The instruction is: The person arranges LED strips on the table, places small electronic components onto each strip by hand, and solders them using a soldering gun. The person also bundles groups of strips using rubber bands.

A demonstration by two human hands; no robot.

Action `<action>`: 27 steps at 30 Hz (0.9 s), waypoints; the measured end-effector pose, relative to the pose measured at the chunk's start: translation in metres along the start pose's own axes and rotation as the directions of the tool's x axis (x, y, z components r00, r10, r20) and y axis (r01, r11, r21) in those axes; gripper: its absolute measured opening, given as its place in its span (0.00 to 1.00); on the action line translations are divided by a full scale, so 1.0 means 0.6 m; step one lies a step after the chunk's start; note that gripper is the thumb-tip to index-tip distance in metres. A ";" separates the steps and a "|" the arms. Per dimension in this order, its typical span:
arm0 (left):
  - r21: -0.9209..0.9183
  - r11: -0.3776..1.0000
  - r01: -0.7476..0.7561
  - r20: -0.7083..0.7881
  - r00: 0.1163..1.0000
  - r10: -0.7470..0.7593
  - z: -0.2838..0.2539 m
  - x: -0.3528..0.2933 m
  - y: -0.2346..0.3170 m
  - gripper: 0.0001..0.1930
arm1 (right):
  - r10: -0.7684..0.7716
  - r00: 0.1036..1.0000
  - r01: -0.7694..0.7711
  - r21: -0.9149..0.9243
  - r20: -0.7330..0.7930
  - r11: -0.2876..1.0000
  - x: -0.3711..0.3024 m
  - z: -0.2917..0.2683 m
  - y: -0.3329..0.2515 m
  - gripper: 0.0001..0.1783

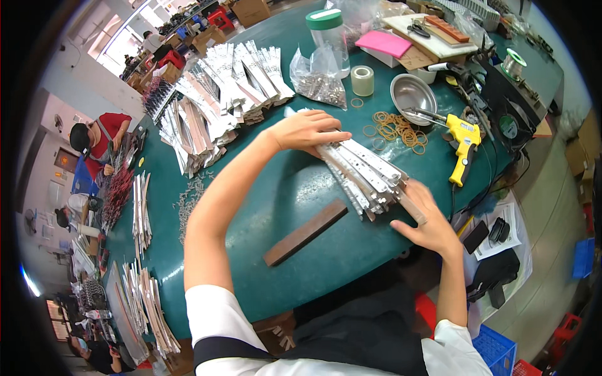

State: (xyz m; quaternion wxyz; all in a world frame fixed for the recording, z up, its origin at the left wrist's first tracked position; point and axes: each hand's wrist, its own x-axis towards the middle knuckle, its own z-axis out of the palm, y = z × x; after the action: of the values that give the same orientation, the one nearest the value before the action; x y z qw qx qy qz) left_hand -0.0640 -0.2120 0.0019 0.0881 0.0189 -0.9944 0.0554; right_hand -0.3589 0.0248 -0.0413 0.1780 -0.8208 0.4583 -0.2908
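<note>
**Left hand (307,130) around, right hand (429,216) beside, a bundle of thin white and tan strips (367,172)**

In the head view, the left palm and the undersides of its fingers are hidden, as is most of the bundle's upper end, which pokes out pale past the knuckles. The right fingers are blurred and partly covered by the strips, so how firmly they touch cannot be told. The strips' material is uncertain; small dark marks speckle their pale faces.

The bundle lies over the green, glossy tabletop (251,276), its lower ends fanned unevenly toward the right hand. Near it rests a brown, straight, rectangular bar (305,232) with a matte face. Beyond are a loose heap of tan elastic bands (398,130), a round, shiny metal bowl (414,99) and a yellow-and-black pistol-shaped tool (464,147). A larger pile of similar white strips (219,94) spreads at the upper left.

The left forearm reaches up and bends inward at the wrist, the hand closed over the bundle's upper part. The right hand is spread, thumb well apart from the fingers, with a tan strip crossing toward its palm.
</note>
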 end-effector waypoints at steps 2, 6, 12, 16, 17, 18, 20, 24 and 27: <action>0.031 0.999 0.013 0.110 0.994 -0.016 -0.015 -0.013 -0.011 0.43 | 0.093 0.996 -0.093 -0.180 -0.012 0.979 0.006 -0.027 -0.016 0.31; 0.077 0.989 0.125 0.202 0.970 -0.138 -0.032 -0.040 -0.024 0.50 | 0.100 0.995 -0.089 -0.315 0.018 0.945 -0.007 -0.046 -0.013 0.24; 0.004 0.981 0.194 0.304 0.934 -0.186 -0.079 -0.033 0.027 0.43 | 0.457 0.686 -0.536 0.032 -0.565 0.844 0.000 -0.082 0.039 0.15; -0.080 0.948 0.308 0.112 0.948 -0.299 -0.056 -0.040 0.071 0.26 | 0.548 0.518 -0.832 -0.236 -0.657 0.503 0.020 -0.066 0.121 0.27; -0.039 0.948 0.316 0.059 0.948 -0.313 -0.047 -0.046 0.080 0.25 | 0.546 0.522 -0.828 -0.233 -0.655 0.510 0.028 -0.070 0.124 0.27; -0.017 0.954 0.301 0.096 0.950 -0.298 -0.056 -0.045 0.095 0.24 | 0.636 0.522 -0.836 -0.192 -0.569 0.515 0.034 -0.080 0.123 0.29; 0.035 0.950 0.311 0.086 0.946 -0.313 -0.057 -0.056 0.111 0.24 | 0.728 0.527 -0.837 -0.121 -0.438 0.534 0.045 -0.094 0.136 0.30; 0.197 0.953 0.232 0.024 0.970 -0.242 -0.043 -0.074 0.127 0.26 | 0.783 0.509 -0.687 0.379 -0.358 0.620 0.037 -0.110 0.155 0.21; 0.261 0.951 0.163 -0.026 0.986 -0.162 -0.021 -0.072 0.123 0.23 | 0.822 0.483 -0.273 0.840 -0.301 0.469 0.022 -0.080 0.153 0.17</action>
State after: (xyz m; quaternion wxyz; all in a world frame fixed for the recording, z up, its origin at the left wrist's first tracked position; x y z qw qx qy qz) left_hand -0.0225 -0.1360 -0.0011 0.0910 0.1123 -0.9732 0.1789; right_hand -0.4436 -0.0355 -0.0518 0.3813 -0.3011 0.6010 -0.6346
